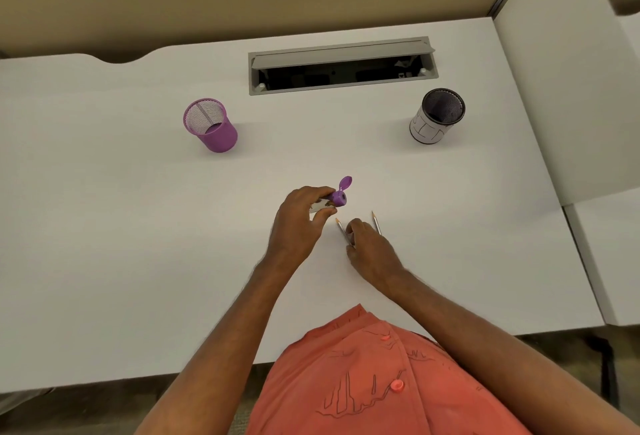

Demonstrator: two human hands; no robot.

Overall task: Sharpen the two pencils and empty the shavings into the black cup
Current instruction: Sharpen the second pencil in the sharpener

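Observation:
My left hand (pixel 300 219) grips a purple pencil sharpener (pixel 335 198) with a clear shavings chamber, held just above the white desk (pixel 138 244); its purple lid is flipped open and points up. Just to the right, my right hand (pixel 369 247) lies over two pencils on the desk. Its fingers close on the left pencil (pixel 340 225), whose tip points away from me. The right pencil (pixel 376 221) lies beside the hand, mostly hidden. The black mesh cup (pixel 437 116), wrapped in white paper, stands upright at the far right.
A purple mesh cup (pixel 210 125) stands at the far left of the desk. A grey cable hatch (pixel 341 65) lies open at the back middle. A white partition (pixel 561 105) borders the right side. The desk's front edge runs close to my orange shirt.

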